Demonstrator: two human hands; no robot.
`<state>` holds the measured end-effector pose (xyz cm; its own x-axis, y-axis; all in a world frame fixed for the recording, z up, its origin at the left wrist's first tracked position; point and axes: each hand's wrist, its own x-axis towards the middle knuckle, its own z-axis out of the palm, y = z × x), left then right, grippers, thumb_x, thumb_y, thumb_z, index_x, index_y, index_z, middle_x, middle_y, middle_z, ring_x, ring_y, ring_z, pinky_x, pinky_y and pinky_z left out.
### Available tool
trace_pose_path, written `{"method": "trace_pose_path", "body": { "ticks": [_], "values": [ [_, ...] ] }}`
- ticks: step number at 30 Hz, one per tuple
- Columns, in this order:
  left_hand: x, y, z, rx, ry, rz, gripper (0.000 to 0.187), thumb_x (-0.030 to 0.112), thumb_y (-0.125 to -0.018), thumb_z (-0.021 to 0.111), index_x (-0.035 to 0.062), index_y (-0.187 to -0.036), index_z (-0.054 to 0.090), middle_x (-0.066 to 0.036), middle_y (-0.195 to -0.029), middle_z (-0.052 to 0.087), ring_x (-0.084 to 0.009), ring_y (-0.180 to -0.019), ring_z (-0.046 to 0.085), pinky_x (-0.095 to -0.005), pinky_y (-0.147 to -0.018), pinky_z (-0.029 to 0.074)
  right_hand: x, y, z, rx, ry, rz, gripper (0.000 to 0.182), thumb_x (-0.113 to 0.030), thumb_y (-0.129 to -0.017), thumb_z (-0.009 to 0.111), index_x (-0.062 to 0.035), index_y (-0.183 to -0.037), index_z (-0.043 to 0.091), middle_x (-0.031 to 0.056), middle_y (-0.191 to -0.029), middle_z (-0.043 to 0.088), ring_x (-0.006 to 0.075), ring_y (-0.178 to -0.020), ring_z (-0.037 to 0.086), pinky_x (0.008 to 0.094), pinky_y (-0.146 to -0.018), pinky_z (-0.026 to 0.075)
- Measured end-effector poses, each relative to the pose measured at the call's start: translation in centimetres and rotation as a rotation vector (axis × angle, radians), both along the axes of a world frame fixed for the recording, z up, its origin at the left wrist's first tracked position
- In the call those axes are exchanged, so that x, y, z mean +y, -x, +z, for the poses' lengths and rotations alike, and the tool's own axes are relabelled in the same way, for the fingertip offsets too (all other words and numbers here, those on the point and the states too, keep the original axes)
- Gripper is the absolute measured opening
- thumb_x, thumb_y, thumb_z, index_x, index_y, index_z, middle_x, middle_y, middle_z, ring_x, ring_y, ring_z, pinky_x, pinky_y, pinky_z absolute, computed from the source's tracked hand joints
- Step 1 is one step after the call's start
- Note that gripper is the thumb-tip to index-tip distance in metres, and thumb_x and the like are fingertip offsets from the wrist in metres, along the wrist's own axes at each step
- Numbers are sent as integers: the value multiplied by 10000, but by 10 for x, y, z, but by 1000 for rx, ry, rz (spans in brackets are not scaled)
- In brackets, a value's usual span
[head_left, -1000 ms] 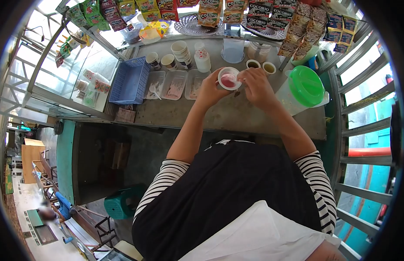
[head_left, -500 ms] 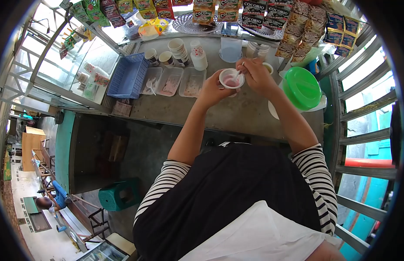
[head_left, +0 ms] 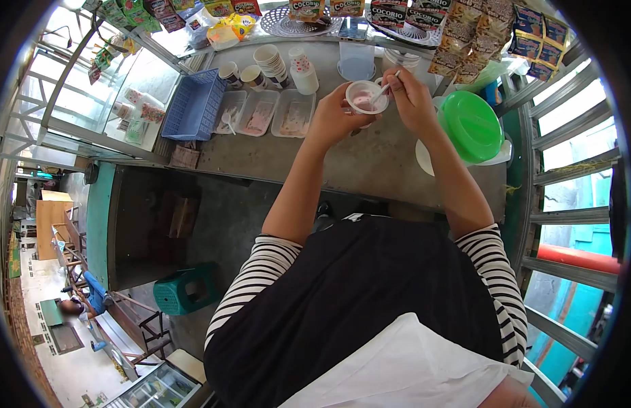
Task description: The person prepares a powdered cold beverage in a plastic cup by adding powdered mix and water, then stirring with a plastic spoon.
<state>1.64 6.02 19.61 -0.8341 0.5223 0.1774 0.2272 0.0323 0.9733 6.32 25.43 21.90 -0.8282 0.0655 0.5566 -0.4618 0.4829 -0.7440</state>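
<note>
My left hand (head_left: 334, 117) is wrapped round a small white cup (head_left: 365, 97) with pinkish contents, held above the counter. My right hand (head_left: 410, 102) pinches the handle of a white plastic spoon (head_left: 383, 92), whose lower end dips into the cup. To the right of my right hand stands a container with a bright green lid (head_left: 473, 128). Left of my left hand lie several clear trays, the nearest being a shallow plastic tray (head_left: 293, 114) with pinkish residue.
On the counter (head_left: 261, 162) stand a blue basket (head_left: 193, 105), stacked paper cups (head_left: 270, 63) and a clear tub (head_left: 357, 62). Sachet strips (head_left: 465, 37) hang along the back. A green stool (head_left: 186, 289) is at lower left; a person (head_left: 91, 299) sits beyond it.
My right hand has shifted up and right along with the spoon handle, which now shows more clearly. The cup is tilted slightly differently. The whole view has moved a little.
</note>
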Motion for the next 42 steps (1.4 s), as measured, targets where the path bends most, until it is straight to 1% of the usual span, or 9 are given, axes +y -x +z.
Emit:
{"method": "trace_pose_path", "body": {
  "ticks": [5,11,13,17,22,32,34,38,42],
  "values": [
    [4,-6,8,87,18,17,694,196,-687,910,24,-1287,607,-82,-1029,732,-139,-877,694,-272,-702,548,12,-7,2,-12,-61,-57,225,-201,-1050,501,-13,-985,606,113,-799,672,258,-708,657,346,-681,498],
    [8,-7,5,77,-38,7,710,204,-670,925,16,-1278,609,-84,-1047,733,-148,-924,702,-290,-775,557,11,-10,2,53,4,-29,216,-202,-1044,504,-30,-968,611,108,-797,682,267,-730,671,364,-697,490],
    [7,-8,7,112,17,20,706,203,-670,927,15,-1273,611,-91,-1080,728,-158,-976,700,-305,-833,558,13,-9,3,141,-223,-84,166,-171,-1021,517,-49,-959,611,88,-790,687,293,-739,666,398,-745,464],
    [4,-8,7,34,68,-2,706,203,-669,928,16,-1271,611,-97,-1105,721,-167,-1007,695,-311,-855,558,6,-7,3,139,-184,-16,109,-145,-991,534,-72,-970,613,74,-803,692,308,-789,661,419,-814,425],
    [-5,-6,-7,38,8,25,727,207,-664,933,10,-1281,603,-94,-1106,719,-171,-1006,694,-309,-847,557,-4,-7,6,139,-349,-41,99,-149,-988,531,-87,-997,608,66,-861,695,285,-854,656,427,-904,374],
    [-63,4,-12,43,40,154,760,236,-625,950,10,-1265,607,-92,-1108,721,-189,-1015,699,-330,-866,554,-52,33,-6,7,-282,129,145,-182,-1014,503,-85,-989,608,60,-825,699,282,-839,659,430,-910,377],
    [-85,7,-14,45,150,176,743,196,-666,938,22,-1290,575,-74,-1181,671,-164,-1072,658,-328,-935,534,-73,46,-14,-45,-108,179,169,-182,-1017,501,-74,-969,622,70,-792,693,282,-793,669,423,-885,402],
    [-132,14,-20,39,116,261,772,187,-660,937,22,-1308,552,-70,-1191,664,-174,-1078,659,-331,-935,536,-123,67,-21,112,-211,156,186,-185,-1015,507,-64,-949,633,80,-752,679,280,-751,680,404,-844,435],
    [-182,22,-20,59,121,382,792,186,-655,936,26,-1323,540,-87,-1209,661,-189,-1093,660,-345,-946,536,-174,89,-20,-34,-90,332,155,-181,-998,558,-65,-989,659,86,-822,707,255,-787,697,369,-786,480]
  ]
}}
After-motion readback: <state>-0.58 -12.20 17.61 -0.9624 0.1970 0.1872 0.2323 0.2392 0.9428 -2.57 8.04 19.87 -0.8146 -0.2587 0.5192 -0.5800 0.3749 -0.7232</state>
